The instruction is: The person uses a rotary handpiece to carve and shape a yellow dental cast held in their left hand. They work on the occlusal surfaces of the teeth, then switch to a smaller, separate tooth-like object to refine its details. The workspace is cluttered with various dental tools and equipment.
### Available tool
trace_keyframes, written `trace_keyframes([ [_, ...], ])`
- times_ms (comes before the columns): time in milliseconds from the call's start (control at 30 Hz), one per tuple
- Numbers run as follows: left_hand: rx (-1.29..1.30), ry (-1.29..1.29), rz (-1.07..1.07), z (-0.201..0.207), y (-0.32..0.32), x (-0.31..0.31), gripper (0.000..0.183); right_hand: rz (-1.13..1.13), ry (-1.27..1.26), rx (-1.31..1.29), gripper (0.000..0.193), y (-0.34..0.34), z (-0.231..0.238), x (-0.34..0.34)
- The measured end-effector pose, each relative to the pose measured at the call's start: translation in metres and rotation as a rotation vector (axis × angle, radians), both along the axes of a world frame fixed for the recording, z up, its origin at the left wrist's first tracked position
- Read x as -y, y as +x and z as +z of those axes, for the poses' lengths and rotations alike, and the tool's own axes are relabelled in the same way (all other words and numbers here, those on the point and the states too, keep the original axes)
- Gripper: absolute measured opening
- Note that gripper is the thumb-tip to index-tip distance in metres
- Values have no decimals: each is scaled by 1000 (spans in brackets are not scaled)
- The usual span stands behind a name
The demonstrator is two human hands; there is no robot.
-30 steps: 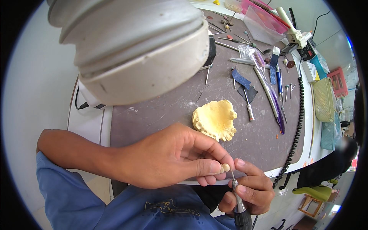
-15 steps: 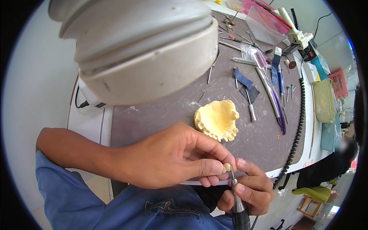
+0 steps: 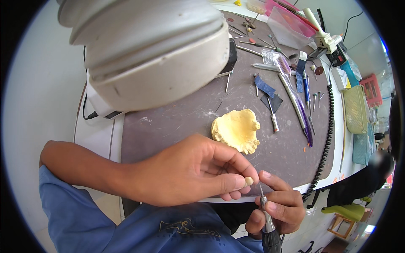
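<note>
Between its thumb and fingers, my left hand [image 3: 185, 175] pinches a small tooth-coloured dental crown piece [image 3: 249, 181], partly hidden by the fingertips. My right hand [image 3: 283, 206] grips a rotary handpiece [image 3: 269, 223] with a dark lower body and a metal nose, its thin bur pointing up. The bur tip stands just right of the crown piece, with a small gap visible. Beyond my left hand, a yellow plaster dental model [image 3: 236, 130] lies on the dark bench mat [image 3: 168, 122], its teeth toward the right and near side.
A pale suction hood [image 3: 156, 80] hangs over the upper left. Burs, a purple toothbrush [image 3: 306, 122] and blue articulating paper [image 3: 265, 86] lie on the right of the mat. A coiled black cord [image 3: 327, 139] runs down the right edge, beside plastic baskets [image 3: 356, 110].
The handpiece has shifted slightly right and its bur has come away from the crown piece. The crown piece appears turned in my left fingers. The whole view has shifted a little.
</note>
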State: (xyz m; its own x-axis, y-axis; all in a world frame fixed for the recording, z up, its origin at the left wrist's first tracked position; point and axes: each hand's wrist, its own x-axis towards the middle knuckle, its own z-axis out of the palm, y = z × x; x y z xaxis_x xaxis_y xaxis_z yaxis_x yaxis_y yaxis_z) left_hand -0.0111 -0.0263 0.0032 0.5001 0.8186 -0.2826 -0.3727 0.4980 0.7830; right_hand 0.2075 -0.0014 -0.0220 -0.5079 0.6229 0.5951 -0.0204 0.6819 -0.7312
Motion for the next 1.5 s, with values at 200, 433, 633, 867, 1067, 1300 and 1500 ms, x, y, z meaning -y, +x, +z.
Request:
trace_keyframes([
  [200,-42,46,31,1,1,0,23,-41,4,20,31,-1,3,2],
  [433,-47,82,20,-3,-1,-2,21,-33,-20,56,34,-1,5,2],
  [633,-21,71,23,-4,-1,-1,23,-12,-6,76,35,-2,5,1],
  [867,3,58,10,-4,-1,-1,23,-7,20,66,34,-2,3,1],
  [1067,26,56,7,-5,-1,-1,24,44,33,97,24,-1,2,0],
  [1300,31,32,10,-4,0,-1,22,42,25,115,24,-1,4,0],
  [1500,27,37,-1,-5,0,-3,21,49,6,132,25,1,5,0],
])
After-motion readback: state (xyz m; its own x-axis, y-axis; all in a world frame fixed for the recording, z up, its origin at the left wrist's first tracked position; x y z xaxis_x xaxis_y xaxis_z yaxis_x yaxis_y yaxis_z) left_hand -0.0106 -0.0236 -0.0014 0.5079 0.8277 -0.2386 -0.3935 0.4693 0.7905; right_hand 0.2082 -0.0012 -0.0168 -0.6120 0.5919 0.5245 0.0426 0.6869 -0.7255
